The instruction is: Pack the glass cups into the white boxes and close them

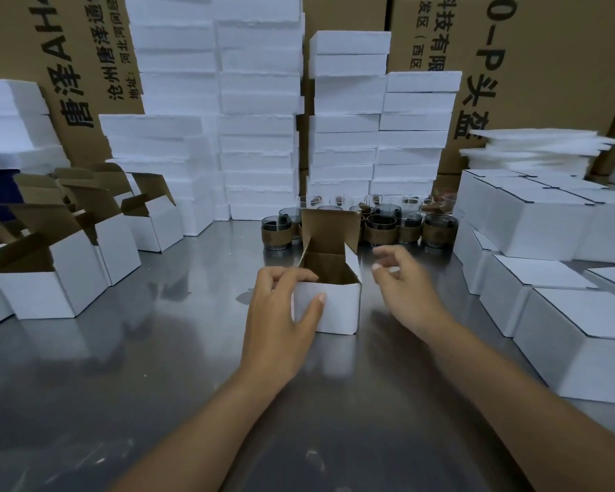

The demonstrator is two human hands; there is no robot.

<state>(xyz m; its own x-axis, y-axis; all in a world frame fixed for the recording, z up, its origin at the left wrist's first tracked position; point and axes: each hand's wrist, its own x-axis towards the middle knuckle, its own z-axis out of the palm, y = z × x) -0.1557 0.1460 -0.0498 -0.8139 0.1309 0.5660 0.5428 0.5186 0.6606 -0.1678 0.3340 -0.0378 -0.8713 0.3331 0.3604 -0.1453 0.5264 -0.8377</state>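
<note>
**Open box gripped at centre, cups lined up behind it**

Dead centre of the frame, an open white box (334,308) stands on the steel surface (157,385). Its brown-lined lid is upright at the back and its side flaps are up. The left hand (281,314) has it. The thumb is pressed flat on the white front face and the fingers are curled over the left wall at the rim, a firm clamp on the card. The right hand (402,282) hovers just beside the box's right edge, apart from it. Its fingers are loosely curled and slightly blurred, and they hold nothing.

Right behind the box, across the middle of the frame, the glass cups (409,225) sit in a tight cluster. They are dark glass, each wrapped in a brown band, with a few clear ones in the row behind. One cup stands a little apart on the left of the group.

At the left edge there is a crowd of open boxes (50,285), lids up and brown insides showing. At the right edge, closed boxes (540,221) are stacked in tiers with lids flat. Loose white foam sheets (540,147) are piled on the rear ones.

Along the back, tall columns of white foam blocks (260,101) rise toward the top of the frame. Behind them are big brown cartons (547,47) with black print.
</note>
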